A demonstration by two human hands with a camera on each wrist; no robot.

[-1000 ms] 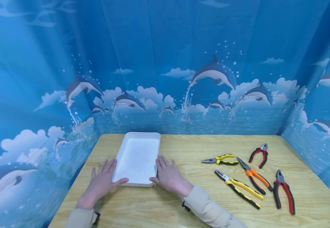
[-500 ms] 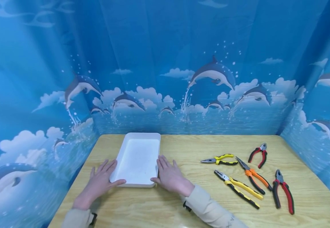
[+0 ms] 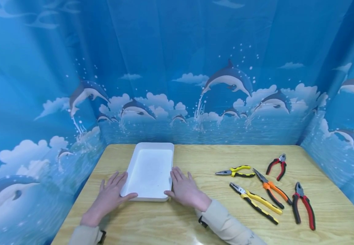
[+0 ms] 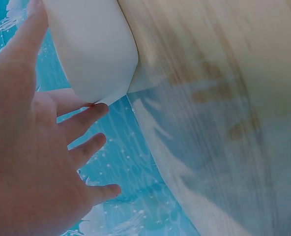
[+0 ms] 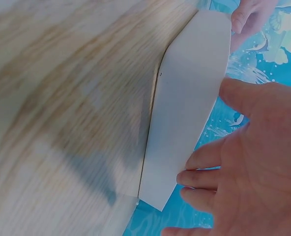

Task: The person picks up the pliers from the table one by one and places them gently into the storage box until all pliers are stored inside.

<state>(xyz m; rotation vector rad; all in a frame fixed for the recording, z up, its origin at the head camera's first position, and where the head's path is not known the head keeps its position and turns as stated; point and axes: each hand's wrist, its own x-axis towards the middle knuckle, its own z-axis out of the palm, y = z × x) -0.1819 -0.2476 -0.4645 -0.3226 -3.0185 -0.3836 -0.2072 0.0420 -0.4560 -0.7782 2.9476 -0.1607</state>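
A shallow white rectangular tray [image 3: 147, 170] lies on the left part of the table, its inside bare but for tiny specks. My left hand [image 3: 108, 194] rests against its left side and near corner, the thumb at the near rim and the fingers spread. On the opposite side, the straight fingers of my right hand [image 3: 187, 190] touch the right wall, and the thumb reaches the near right corner. The left wrist view shows fingertips against the tray's white wall [image 4: 94, 49]. In the right wrist view the thumb and fingers meet the rim of the tray [image 5: 185, 103].
Several pliers lie on the right of the wooden table [image 3: 152, 224]: yellow-black needle-nose pliers [image 3: 236, 172], longer yellow-black pliers [image 3: 257, 203], orange-black needle-nose pliers [image 3: 271, 188], small red-black pliers [image 3: 277, 166] and larger red-black pliers [image 3: 304, 206]. A blue dolphin-print curtain [image 3: 177, 68] surrounds the table.
The tray has shifted slightly to the right over the last half second, and both hands have moved along with it. The pliers lie as before.
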